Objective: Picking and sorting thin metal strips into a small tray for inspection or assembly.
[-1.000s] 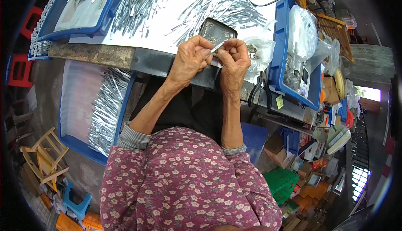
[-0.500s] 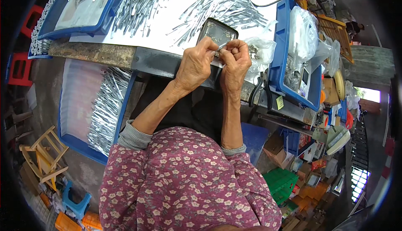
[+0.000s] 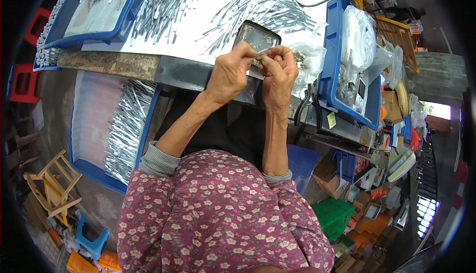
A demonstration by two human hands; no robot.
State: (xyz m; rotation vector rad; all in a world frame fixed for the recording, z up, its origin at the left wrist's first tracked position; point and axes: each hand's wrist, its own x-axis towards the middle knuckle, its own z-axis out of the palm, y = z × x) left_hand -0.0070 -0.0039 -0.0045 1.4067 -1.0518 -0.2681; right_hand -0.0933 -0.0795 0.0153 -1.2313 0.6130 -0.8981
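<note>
Both hands meet above the near edge of the white-covered table, fingers pinched together. Between the fingertips of my left hand and my right hand is a small thin metal strip; its far end is hidden by the fingers. Just behind them lies a dark square tray with tiny metal parts in it. Beyond the tray spreads a heap of flat silvery metal strips. Another pile of strips lies to its left. Beside my right hand sits a clear plastic bag of small parts.
Black-handled pliers hang at the table edge on the right, by a blue bin of plastic bags. At left stand a blue tray and a lower bin full of strips. A black cable crosses the far side.
Both hands keep their pinch over the tray, with only slight finger shifts around the strip. In the far right background, a dark figure has moved.
</note>
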